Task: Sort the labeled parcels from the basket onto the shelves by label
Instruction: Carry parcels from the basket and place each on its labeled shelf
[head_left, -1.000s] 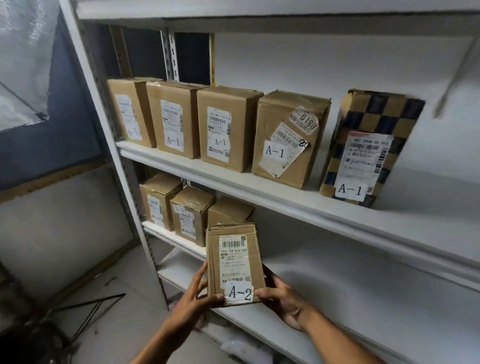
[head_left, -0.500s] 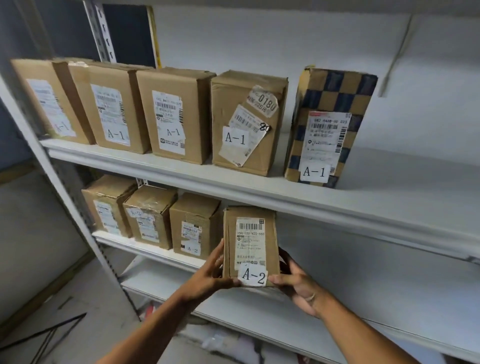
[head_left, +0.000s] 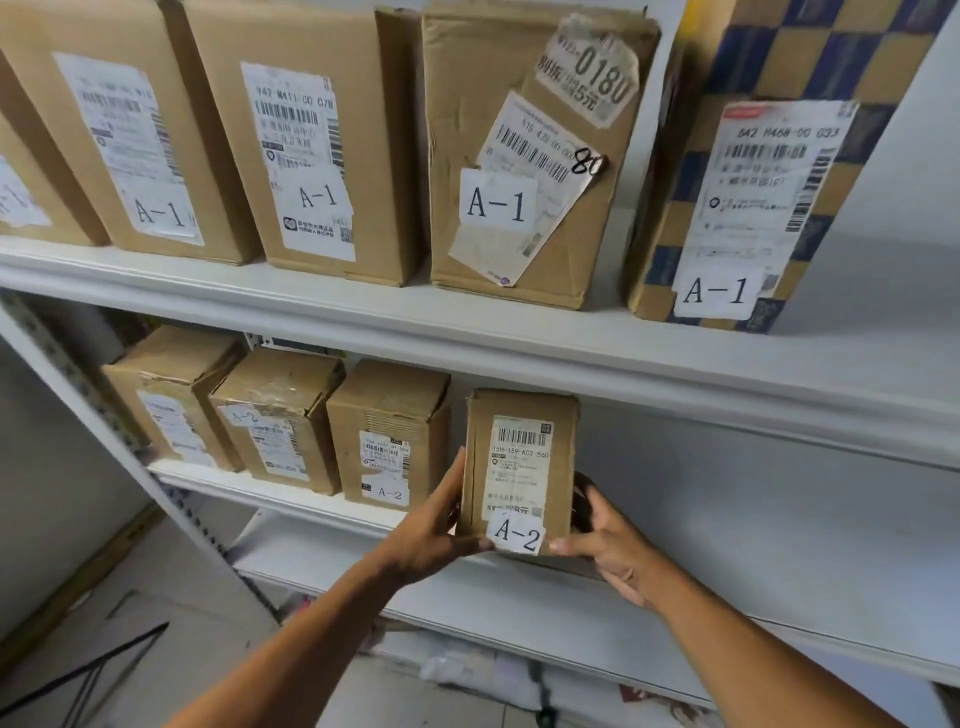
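Two white metal shelves, one above the other. On the upper shelf (head_left: 519, 332) stands a row of tall cardboard boxes labelled A-1 (head_left: 524, 156), side by side. On the lower shelf (head_left: 675, 613), three smaller cardboard boxes labelled A-2 (head_left: 387, 431) stand at the left — just right of them, a fourth small cardboard parcel labelled A-2 (head_left: 519, 467), upright between the left hand (head_left: 431, 535) and right hand (head_left: 613, 556).

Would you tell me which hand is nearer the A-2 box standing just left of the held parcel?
Left. The left hand lies beside that A-2 box; the right hand is beyond the held parcel.
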